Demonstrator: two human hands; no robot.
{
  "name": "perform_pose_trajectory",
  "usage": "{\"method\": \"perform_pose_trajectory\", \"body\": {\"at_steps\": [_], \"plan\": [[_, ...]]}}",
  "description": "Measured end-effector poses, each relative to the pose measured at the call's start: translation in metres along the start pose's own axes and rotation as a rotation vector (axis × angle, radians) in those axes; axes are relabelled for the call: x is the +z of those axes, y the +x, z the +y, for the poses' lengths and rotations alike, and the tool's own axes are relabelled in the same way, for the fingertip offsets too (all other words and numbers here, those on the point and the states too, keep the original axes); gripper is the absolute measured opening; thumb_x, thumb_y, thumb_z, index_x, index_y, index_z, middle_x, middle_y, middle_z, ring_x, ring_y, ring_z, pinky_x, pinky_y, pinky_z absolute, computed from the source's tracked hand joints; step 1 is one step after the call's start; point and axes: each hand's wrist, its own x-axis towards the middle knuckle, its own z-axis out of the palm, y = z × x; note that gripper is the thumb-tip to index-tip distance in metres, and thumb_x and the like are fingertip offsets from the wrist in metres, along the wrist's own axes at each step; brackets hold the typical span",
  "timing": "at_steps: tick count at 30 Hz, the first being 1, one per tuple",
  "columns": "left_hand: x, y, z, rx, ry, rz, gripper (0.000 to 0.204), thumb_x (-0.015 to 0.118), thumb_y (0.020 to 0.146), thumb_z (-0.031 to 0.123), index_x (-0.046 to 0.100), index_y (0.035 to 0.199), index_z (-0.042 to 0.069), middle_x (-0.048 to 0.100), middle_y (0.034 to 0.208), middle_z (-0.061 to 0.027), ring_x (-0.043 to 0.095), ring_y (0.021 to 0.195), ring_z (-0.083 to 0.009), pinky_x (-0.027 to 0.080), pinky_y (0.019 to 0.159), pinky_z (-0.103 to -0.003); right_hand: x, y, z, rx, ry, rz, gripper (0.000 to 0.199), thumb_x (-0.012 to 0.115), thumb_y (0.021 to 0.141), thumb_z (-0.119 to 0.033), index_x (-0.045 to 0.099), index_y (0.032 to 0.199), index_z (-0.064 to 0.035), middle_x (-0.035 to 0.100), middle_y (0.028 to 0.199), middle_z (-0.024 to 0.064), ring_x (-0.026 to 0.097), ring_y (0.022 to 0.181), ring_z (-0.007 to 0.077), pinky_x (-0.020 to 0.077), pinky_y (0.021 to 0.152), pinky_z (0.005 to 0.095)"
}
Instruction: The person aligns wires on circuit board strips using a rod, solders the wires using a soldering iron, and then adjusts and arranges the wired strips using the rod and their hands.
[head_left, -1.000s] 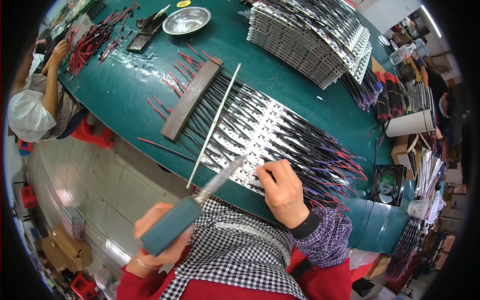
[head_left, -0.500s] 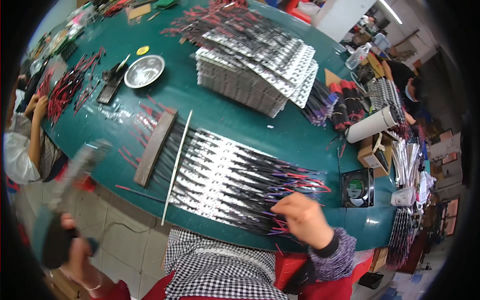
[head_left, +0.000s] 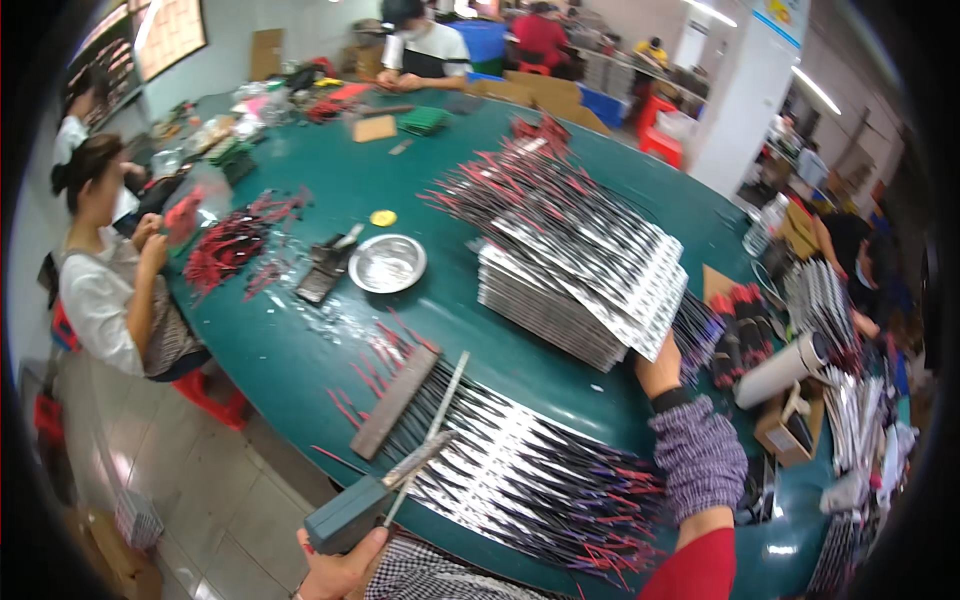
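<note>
My left hand [head_left: 345, 570] is closed round a gun-shaped tool [head_left: 350, 515] with a teal body and a long grey metal nose. That nose is over the left end of a silver panel row [head_left: 485, 455] with black wires, red and purple at their ends. A pale thin strip [head_left: 450, 395] lies across the wires, and a brown wooden bar [head_left: 396, 402] rests on them farther left. My right hand [head_left: 660, 368] is at the near right corner of a tall stack of wired silver panels [head_left: 560, 310]; its fingers are hidden there.
A metal bowl [head_left: 388, 264], a yellow disc [head_left: 383, 218] and red wires [head_left: 230, 245] lie on the green table [head_left: 330, 170]. A white roll [head_left: 785, 368] and cardboard box [head_left: 790, 425] are at the right. A seated co-worker [head_left: 105, 280] handles something at the left.
My right hand has gone from the wire ends to the panel stack. The left hand has brought the tool in from the left over the table's edge. The view has tilted up.
</note>
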Motion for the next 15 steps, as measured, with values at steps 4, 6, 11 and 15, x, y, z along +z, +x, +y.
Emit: {"method": "perform_pose_trajectory", "body": {"at_steps": [4,6,11,15], "plan": [[0.000,0.004,0.006,0.056,0.016,-0.080,0.038,0.080,0.078,-0.003,0.071,0.114,-0.003,0.074,0.096,-0.0080,0.063,0.066,-0.0082,0.050,0.054,-0.022,-0.005,-0.011,-0.002,0.039,0.045,-0.136,0.043,0.061,0.074,0.008,0.064,0.115,-0.0036,0.060,0.104,0.0180,0.055,0.096,0.0379,0.0493,0.081,0.0458],[0.004,0.003,0.010,-0.022,-0.038,-0.114,0.029,0.082,0.080,0.002,0.074,0.107,-0.006,0.076,0.098,-0.0067,0.068,0.087,-0.0090,0.054,0.078,-0.025,-0.012,-0.011,-0.004,-0.030,0.054,-0.190,0.041,0.060,0.072,0.009,0.061,0.112,0.0006,0.058,0.103,0.0198,0.055,0.094,0.0388,0.0485,0.082,0.0452],[0.011,0.012,0.007,0.134,-0.066,-0.189,0.028,0.082,0.080,0.002,0.074,0.105,-0.003,0.075,0.091,-0.0030,0.066,0.080,-0.0078,0.052,0.072,-0.024,-0.032,-0.037,0.006,0.092,0.098,-0.364,0.038,0.059,0.069,0.013,0.051,0.105,0.0043,0.054,0.099,0.0222,0.054,0.095,0.0418,0.0475,0.083,0.0499],[0.004,0.014,0.006,0.166,-0.049,-0.207,0.026,0.081,0.080,0.001,0.074,0.105,-0.003,0.073,0.089,-0.0016,0.064,0.077,-0.0068,0.050,0.068,-0.023,-0.065,-0.030,-0.009,0.071,0.164,-0.391,0.037,0.057,0.068,0.015,0.053,0.103,0.0037,0.054,0.100,0.0229,0.053,0.096,0.0417,0.0466,0.085,0.0489]]}}
